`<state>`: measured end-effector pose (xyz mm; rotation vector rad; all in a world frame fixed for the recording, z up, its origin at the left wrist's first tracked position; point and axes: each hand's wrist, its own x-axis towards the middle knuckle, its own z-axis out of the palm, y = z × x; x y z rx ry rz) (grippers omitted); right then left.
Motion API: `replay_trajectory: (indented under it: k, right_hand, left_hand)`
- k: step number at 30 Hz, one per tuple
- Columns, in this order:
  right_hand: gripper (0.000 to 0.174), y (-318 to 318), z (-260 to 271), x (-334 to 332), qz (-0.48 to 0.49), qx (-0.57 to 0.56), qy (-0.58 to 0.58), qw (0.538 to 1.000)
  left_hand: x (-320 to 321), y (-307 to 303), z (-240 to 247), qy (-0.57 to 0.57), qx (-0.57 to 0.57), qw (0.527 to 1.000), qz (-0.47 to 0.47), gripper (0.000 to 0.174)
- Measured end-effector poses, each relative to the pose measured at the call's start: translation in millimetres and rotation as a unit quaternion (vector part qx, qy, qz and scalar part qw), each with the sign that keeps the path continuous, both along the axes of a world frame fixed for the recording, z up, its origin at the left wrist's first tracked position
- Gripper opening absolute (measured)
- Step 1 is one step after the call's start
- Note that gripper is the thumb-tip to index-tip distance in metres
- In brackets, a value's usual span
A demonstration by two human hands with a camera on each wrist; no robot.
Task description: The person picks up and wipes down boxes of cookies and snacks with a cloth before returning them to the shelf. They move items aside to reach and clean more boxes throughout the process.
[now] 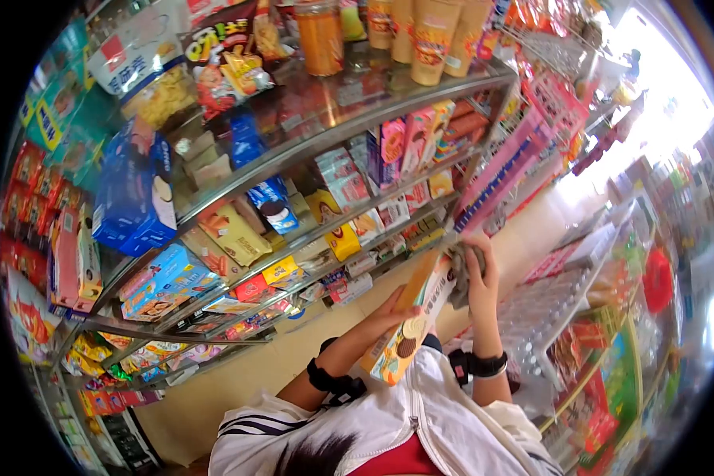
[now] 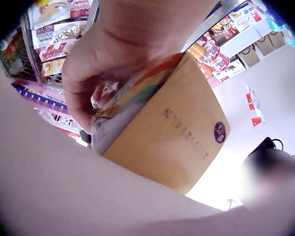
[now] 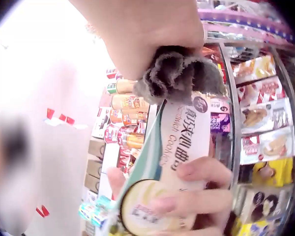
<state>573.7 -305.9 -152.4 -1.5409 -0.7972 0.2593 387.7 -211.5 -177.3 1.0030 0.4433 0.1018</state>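
A long sandwich cookie box point(image 1: 408, 337), orange and white with a round cookie picture, is held tilted in front of the body. My left hand point(image 1: 390, 312) grips it around the middle, fingers curled over the printed side. The left wrist view shows its plain tan end point(image 2: 174, 130) with a printed code. My right hand point(image 1: 482, 274) holds a crumpled grey cloth point(image 3: 179, 76) at the far end of the box. In the right wrist view the cloth overlaps the box's upper edge, and fingers point(image 3: 201, 196) of the left hand wrap its lower part.
Glass-and-metal shelves point(image 1: 325, 131) packed with snack boxes and bags stand ahead and to the left. On top are a blue cookie box point(image 1: 135, 194), chip bags and several drink cups point(image 1: 435, 40). A rack point(image 1: 547, 309) of packaged goods stands on the right, with tiled floor point(image 1: 214, 404) below.
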Motion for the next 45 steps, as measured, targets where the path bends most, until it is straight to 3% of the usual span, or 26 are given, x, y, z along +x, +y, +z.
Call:
replay_trajectory:
  k: [1, 2, 4, 5, 6, 7, 8, 10, 14, 16, 17, 18, 19, 20, 22, 23, 24, 28, 30, 32, 36, 37, 39, 41, 44, 45]
  right_hand:
    - [0.018, -0.1, -3.9, -3.9, -0.017, 0.035, 0.15, 0.988]
    - [0.018, -1.5, -4.9, -8.3, -0.006, 0.04, 0.147, 0.988]
    - [0.024, -6.3, -2.8, -19.1, 0.008, 0.027, 0.363, 0.931]
    - [0.024, -8.6, -4.1, -25.7, 0.018, 0.027, 0.361, 0.932]
    - [0.029, -9.4, -5.6, -32.3, 0.113, 0.006, 0.351, 0.93]
    - [0.035, -8.6, -5.5, -39.3, 0.206, -0.017, 0.337, 0.919]
    - [0.052, -6.5, -3.6, -48.3, 0.285, -0.067, 0.219, 0.931]
    - [0.069, -2.3, 15.9, -72.6, 0.376, -0.078, 0.259, 0.886]
    - [0.082, 12.8, 34.7, -71.4, 0.42, -0.046, 0.307, 0.853]
    - [0.086, 20.3, 44.3, -71.8, 0.423, -0.056, 0.247, 0.87]
    - [0.083, 24.1, 50.5, -75.0, 0.415, -0.068, 0.227, 0.879]
    - [0.08, 29.1, 50.5, -74.2, 0.398, -0.072, 0.13, 0.905]
    - [0.076, 34.9, 53.3, -73.3, 0.4, -0.061, 0.126, 0.906]
    - [0.071, 43.8, 59.7, -74.3, 0.402, -0.049, 0.12, 0.906]
    - [0.062, 54.5, 81.6, -81.4, 0.32, -0.022, 0.105, 0.941]
    - [0.057, 62.7, 94.5, -82.3, 0.302, -0.018, 0.116, 0.946]
    - [0.049, 70.3, 99.3, -77.3, 0.279, -0.003, 0.085, 0.957]
    - [0.029, 94.9, 132.5, -60.4, 0.232, 0.034, -0.068, 0.97]
    - [0.028, 109.9, 138.6, -43.0, 0.2, 0.032, -0.184, 0.962]
    - [0.03, 126.1, 144.2, -31.5, 0.202, 0.062, -0.185, 0.96]
    - [0.033, 153.3, 147.1, -19.3, 0.182, 0.016, -0.291, 0.939]
    - [0.034, 163.2, 139.9, -17.8, 0.135, 0.051, -0.331, 0.932]
    - [0.038, 167.5, 138.6, -21.9, 0.063, 0.068, -0.347, 0.933]
    - [0.038, 163.2, 140.2, -26.7, 0.047, 0.094, -0.352, 0.93]
    - [0.038, 151.4, 139.4, -34.5, 0.029, 0.114, -0.356, 0.927]
    - [0.038, 145.9, 138.1, -35.7, 0.039, 0.115, -0.355, 0.927]
  left_hand:
    - [-3.0, 6.3, 5.0, -0.004, -0.024, 0.999, -0.022, 0.081]
    - [-5.2, 10.1, 5.3, -0.008, -0.018, 1.0, -0.012, 0.081]
    - [-9.7, 16.3, 12.5, -0.036, -0.011, 0.997, 0.067, 0.081]
    - [-14.4, 18.7, 24.4, -0.018, -0.108, 0.989, 0.099, 0.075]
    - [-13.0, 25.8, -8.0, -0.06, -0.082, 0.983, 0.153, 0.067]
    - [-12.7, 25.9, 16.8, -0.088, -0.091, 0.969, 0.211, 0.063]
    - [-11.4, 25.5, 42.4, -0.114, -0.1, 0.951, 0.268, 0.06]
    - [-13.0, 33.7, 48.6, -0.168, -0.076, 0.921, 0.342, 0.06]
    - [-27.1, 38.3, 73.7, -0.223, -0.018, 0.905, 0.363, 0.064]
    - [-34.5, 41.1, 75.2, -0.231, 0.016, 0.896, 0.38, 0.068]
    - [-35.5, 45.0, 71.3, -0.215, 0.04, 0.893, 0.394, 0.072]
    - [-38.0, 52.1, 69.4, -0.199, 0.07, 0.885, 0.416, 0.077]
    - [-41.5, 60.7, 71.3, -0.169, 0.149, 0.885, 0.409, 0.08]
    - [-45.3, 65.5, 74.0, -0.109, 0.28, 0.847, 0.439, 0.075]
    - [-66.8, 77.4, 100.5, -0.171, 0.3, 0.857, 0.382, 0.067]
    - [-82.2, 87.2, 105.0, -0.142, 0.309, 0.863, 0.374, 0.062]
    - [-96.8, 93.6, 114.3, -0.163, 0.337, 0.839, 0.395, 0.054]
    - [-171.6, 103.7, 131.0, -0.052, 0.387, 0.703, 0.595, 0.038]
    - [-219.1, 127.8, 123.1, -0.024, 0.446, 0.556, 0.701, 0.029]
    - [-271.9, 155.0, 133.5, 0.035, 0.521, 0.398, 0.754, 0.033]
    - [-342.1, 188.7, 159.7, 0.17, 0.553, 0.236, 0.781, 0.048]
    - [-355.0, 198.7, 160.3, 0.213, 0.578, 0.187, 0.765, 0.06]
    - [-367.6, 211.2, 158.6, 0.248, 0.6, 0.172, 0.741, 0.064]
    - [-376.8, 228.0, 158.1, 0.298, 0.626, 0.15, 0.705, 0.075]
    - [-384.7, 239.5, 155.6, 0.307, 0.625, 0.123, 0.707, 0.077]
    - [-385.9, 243.6, 157.5, 0.283, 0.571, 0.165, 0.753, 0.075]
